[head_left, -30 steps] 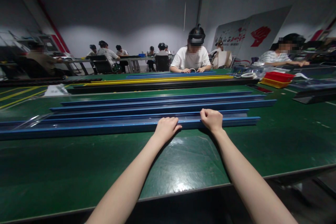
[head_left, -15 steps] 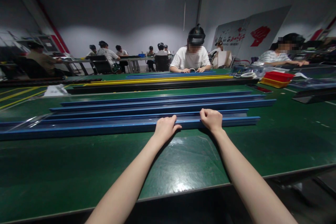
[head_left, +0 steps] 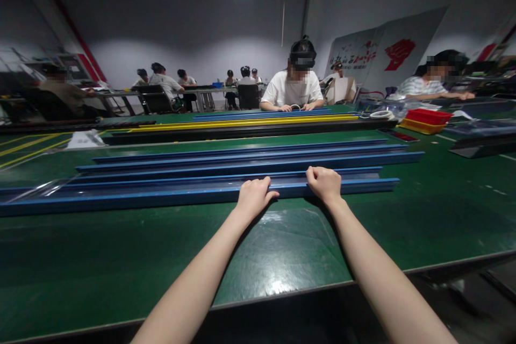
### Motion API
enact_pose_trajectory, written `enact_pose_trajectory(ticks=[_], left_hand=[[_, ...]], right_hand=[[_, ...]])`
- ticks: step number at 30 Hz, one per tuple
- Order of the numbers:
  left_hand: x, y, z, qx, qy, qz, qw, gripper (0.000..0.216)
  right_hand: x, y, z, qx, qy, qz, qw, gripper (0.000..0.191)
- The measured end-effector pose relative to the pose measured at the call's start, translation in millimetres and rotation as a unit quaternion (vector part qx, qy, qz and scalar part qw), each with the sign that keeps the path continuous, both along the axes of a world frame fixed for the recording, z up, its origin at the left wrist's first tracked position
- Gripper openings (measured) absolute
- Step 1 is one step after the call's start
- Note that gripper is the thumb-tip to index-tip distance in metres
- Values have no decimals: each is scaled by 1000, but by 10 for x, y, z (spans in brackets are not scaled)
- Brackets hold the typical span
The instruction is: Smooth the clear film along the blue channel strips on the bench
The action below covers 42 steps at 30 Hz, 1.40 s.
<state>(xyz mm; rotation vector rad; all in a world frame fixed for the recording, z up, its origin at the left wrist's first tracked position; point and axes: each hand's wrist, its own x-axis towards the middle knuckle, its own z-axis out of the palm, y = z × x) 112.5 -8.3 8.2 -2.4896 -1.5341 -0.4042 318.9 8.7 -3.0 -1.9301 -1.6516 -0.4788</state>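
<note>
A long blue channel rail [head_left: 177, 195] lies lengthwise across the green table [head_left: 121, 258] in front of me. My left hand [head_left: 255, 197] is closed over its near wall, fingers over the top edge and thumb along the front side. To the right, my right hand [head_left: 324, 183] rests in a fist at the same rail. Its fingertips are hidden, so whatever it may grip there cannot be made out. Clear plastic film [head_left: 52, 187] lies over the rail's left part. Just behind are more blue rails [head_left: 250, 162], parallel to it.
Farther back lie a yellow strip [head_left: 245, 123] and a black rail [head_left: 242, 133]. A co-worker [head_left: 293, 88] sits opposite with both hands on a rail. Red and yellow trays [head_left: 425, 120] and a phone [head_left: 399, 135] are at the right; white paper [head_left: 85, 139] is at the left.
</note>
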Motion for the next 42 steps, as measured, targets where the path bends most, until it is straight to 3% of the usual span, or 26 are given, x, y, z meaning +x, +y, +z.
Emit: enact_pose_trajectory(ticks=[14, 32, 42], left_hand=[[19, -23, 0, 9, 4, -9, 1000, 30], [21, -3, -30, 15, 11, -13, 1000, 31], [22, 0, -38, 27, 5, -19, 999, 31]], right_hand=[[-314, -52, 5, 56, -77, 85, 992, 41], [-383, -46, 15, -65, -77, 80, 992, 43], [-380, -40, -28, 51, -116, 129, 984, 40]])
